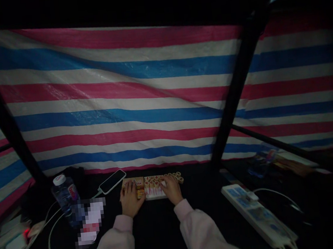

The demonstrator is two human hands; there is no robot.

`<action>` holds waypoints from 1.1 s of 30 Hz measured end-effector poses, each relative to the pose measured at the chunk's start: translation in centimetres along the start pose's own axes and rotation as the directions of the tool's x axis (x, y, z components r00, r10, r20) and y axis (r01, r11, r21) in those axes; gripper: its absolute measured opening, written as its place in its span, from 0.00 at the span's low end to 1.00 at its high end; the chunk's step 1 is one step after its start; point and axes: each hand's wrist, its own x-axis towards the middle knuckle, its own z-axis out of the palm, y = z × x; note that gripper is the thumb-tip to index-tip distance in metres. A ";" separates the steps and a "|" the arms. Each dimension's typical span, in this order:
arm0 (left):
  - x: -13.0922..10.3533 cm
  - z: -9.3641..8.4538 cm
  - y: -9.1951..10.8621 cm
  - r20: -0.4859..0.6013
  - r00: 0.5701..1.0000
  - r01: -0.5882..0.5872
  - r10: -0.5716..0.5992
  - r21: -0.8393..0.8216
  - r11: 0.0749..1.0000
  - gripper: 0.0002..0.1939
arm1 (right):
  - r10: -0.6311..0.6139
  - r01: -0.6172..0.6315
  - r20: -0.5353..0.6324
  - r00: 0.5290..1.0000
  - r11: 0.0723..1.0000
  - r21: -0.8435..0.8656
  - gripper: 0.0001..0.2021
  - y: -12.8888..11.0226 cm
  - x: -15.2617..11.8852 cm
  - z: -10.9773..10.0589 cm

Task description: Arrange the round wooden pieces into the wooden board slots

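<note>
Near the middle of the dark table, a small box (156, 193) holds several round wooden pieces (156, 184) standing in rows. My right hand (172, 188) rests over its right side, fingers bent down onto the pieces; what they grip, if anything, is too small to make out. More round pieces (178, 177) lie just beyond that hand. My left hand (130, 199) lies with its fingers spread on a tan printed box part (139, 180) at the left, the thumb reaching toward the white part.
A phone (113, 181) on a cable lies behind my left hand. Further left stand a water bottle (68, 198) and a blurred-out packet (92, 223). A long power strip (258, 216) lies at the right. Striped sheeting (124, 117) and dark frame posts close off the back.
</note>
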 end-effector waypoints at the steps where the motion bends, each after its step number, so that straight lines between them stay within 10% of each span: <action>1: 0.0 0.0 0.0 0.000 1.000 0.002 -0.002 -0.001 1.000 0.36 | -0.010 0.012 0.038 0.999 0.999 -0.046 0.10 -0.5 0.4 0.1; 8: 0.0 -0.3 0.1 0.001 1.000 -0.004 0.004 0.000 1.000 0.36 | 0.045 -0.022 0.170 0.984 0.990 -0.138 0.16 -1.0 0.6 3.0; 16: 0.1 -0.6 0.2 0.011 1.000 -0.008 0.008 0.014 1.000 0.36 | -0.015 0.014 -0.039 0.999 1.000 -0.011 0.07 -0.2 0.2 2.3; 23: 0.1 -0.3 0.2 0.009 1.000 0.003 -0.003 0.022 1.000 0.35 | 0.104 -0.043 -0.294 0.950 0.978 0.204 0.12 4.8 -1.6 0.4; 33: 0.1 -0.4 0.2 0.026 1.000 0.011 -0.011 0.009 1.000 0.35 | 0.162 -0.081 -0.248 0.955 0.949 0.306 0.15 9.3 -3.4 3.3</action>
